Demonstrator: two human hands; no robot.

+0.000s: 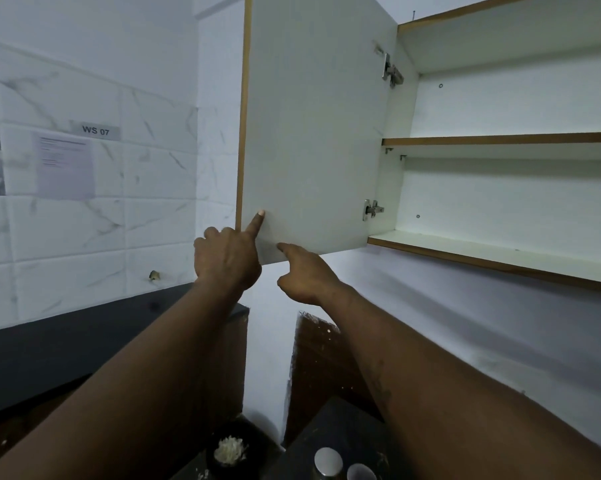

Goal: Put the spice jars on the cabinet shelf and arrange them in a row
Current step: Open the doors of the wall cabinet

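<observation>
- Overhead, the cabinet door (313, 126) is swung open; the cabinet shelf (500, 138) inside is seen bare.
- The left hand (224, 259) is pressed to the door's lower edge, index finger extended, other fingers (212, 233) curled, nothing held.
- The right hand (306, 275) is likewise pointed at the door, nothing grasped.
- Two spice jars (328, 462), silver-lidded, are left on the dark worktop (347, 431) below.

we count two hands, the left hand (227, 259) and the right hand (306, 277); one open cabinet door (313, 126); two hinges on it; two silver jar lids at the near edge; two papers on the left wall.
</observation>
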